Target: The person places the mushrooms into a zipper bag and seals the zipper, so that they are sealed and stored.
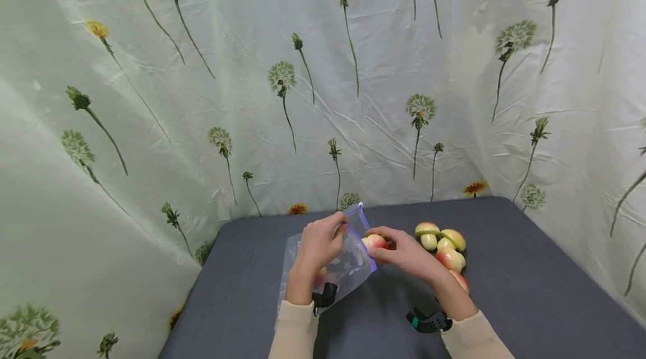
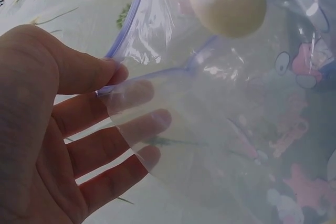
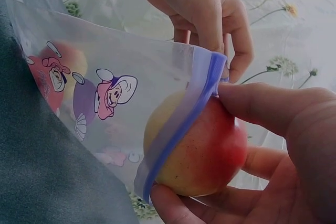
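A clear zip bag (image 1: pixel 353 269) with a purple zip edge and printed cartoon figures is held up over the table. My left hand (image 1: pixel 319 242) pinches the rim of its mouth between thumb and index finger; the other fingers lie behind the film in the left wrist view. A red and yellow toy mushroom (image 3: pixel 215 145) is gripped by my right hand (image 1: pixel 406 253). It sits partly inside the bag's mouth, its pale part behind the purple zip strip. Deeper in the bag, another reddish-yellow piece (image 3: pixel 73 59) shows blurred through the plastic.
Several toy mushrooms (image 1: pixel 451 259) with red and yellow caps lie in a cluster right of my right hand, the nearest partly hidden by the wrist. A dark grey cloth (image 1: pixel 525 291) covers the table. Behind it hangs a dandelion-print curtain (image 1: pixel 323 95).
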`<state>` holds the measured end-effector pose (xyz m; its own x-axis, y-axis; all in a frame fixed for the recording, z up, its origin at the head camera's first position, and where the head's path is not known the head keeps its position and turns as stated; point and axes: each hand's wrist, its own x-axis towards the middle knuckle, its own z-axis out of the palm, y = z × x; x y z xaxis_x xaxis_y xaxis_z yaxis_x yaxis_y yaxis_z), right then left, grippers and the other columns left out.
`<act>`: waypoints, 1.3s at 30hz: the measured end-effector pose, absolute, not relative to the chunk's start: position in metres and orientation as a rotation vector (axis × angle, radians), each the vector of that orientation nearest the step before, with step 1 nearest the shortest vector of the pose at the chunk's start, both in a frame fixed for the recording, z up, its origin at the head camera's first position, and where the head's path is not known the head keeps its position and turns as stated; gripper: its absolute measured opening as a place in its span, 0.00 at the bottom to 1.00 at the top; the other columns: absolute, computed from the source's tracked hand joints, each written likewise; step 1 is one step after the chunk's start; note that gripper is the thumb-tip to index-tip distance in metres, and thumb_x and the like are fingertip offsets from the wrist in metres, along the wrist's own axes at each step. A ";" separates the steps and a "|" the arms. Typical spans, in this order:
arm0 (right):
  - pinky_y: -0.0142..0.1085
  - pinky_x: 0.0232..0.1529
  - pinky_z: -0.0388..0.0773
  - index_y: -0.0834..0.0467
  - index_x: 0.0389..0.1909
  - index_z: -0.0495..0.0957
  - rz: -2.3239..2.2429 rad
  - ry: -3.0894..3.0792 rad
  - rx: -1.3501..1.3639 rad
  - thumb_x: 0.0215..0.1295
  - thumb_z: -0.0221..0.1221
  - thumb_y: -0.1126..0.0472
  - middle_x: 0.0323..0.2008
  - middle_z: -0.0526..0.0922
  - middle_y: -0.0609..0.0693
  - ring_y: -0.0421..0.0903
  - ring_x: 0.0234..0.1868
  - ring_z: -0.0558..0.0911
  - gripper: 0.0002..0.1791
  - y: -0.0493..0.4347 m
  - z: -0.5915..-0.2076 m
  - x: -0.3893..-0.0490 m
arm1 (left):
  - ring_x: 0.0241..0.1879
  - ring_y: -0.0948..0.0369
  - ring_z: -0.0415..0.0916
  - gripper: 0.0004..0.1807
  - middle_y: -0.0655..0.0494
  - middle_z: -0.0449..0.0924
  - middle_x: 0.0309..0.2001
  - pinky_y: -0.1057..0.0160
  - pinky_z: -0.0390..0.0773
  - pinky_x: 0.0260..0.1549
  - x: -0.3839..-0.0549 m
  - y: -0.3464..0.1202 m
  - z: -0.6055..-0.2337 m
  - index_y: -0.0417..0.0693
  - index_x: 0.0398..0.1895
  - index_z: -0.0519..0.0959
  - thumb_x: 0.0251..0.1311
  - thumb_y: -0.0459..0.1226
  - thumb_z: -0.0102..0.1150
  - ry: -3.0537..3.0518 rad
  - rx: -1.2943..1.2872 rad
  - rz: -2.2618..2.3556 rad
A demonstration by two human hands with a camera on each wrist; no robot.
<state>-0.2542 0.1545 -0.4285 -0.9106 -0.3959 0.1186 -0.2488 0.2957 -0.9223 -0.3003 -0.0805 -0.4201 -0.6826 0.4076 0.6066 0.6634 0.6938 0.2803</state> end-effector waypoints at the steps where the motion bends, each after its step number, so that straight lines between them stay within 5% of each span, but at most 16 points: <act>1: 0.46 0.47 0.82 0.60 0.67 0.72 -1.684 2.415 -0.609 0.71 0.62 0.53 0.52 0.80 0.57 0.51 0.47 0.83 0.27 0.154 -0.428 -0.254 | 0.14 0.68 0.56 0.03 0.68 0.71 0.22 0.67 0.59 0.14 -0.300 -0.081 -0.420 0.56 0.41 0.81 0.69 0.37 0.60 -2.393 -0.821 -0.671; 10: 0.49 0.49 0.80 0.57 0.66 0.73 -1.632 2.455 -0.661 0.73 0.60 0.52 0.59 0.78 0.59 0.54 0.54 0.82 0.25 0.153 -0.424 -0.252 | 0.14 0.68 0.58 0.02 0.66 0.80 0.28 0.67 0.61 0.15 -0.299 -0.082 -0.418 0.55 0.40 0.82 0.70 0.37 0.60 -2.338 -0.851 -0.668; 24: 0.52 0.50 0.79 0.58 0.64 0.75 -1.686 2.512 -0.610 0.73 0.60 0.54 0.58 0.79 0.60 0.60 0.54 0.80 0.22 0.163 -0.416 -0.249 | 0.18 0.68 0.65 0.04 0.65 0.82 0.34 0.66 0.67 0.20 -0.299 -0.084 -0.417 0.55 0.41 0.81 0.72 0.37 0.57 -2.369 -0.889 -0.721; 39: 0.45 0.50 0.79 0.55 0.62 0.76 -1.576 2.690 -0.584 0.71 0.63 0.52 0.57 0.80 0.56 0.55 0.55 0.80 0.23 0.193 -0.407 -0.238 | 0.12 0.68 0.52 0.02 0.67 0.76 0.25 0.67 0.57 0.15 -0.298 -0.084 -0.414 0.56 0.43 0.80 0.72 0.38 0.58 -2.420 -0.943 -0.716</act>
<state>-0.2376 0.1925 -0.4072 -0.9318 -0.2972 0.2086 -0.3273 0.4389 -0.8368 -0.2983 -0.0843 -0.4143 -0.6684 0.4828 0.5658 0.7131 0.6324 0.3026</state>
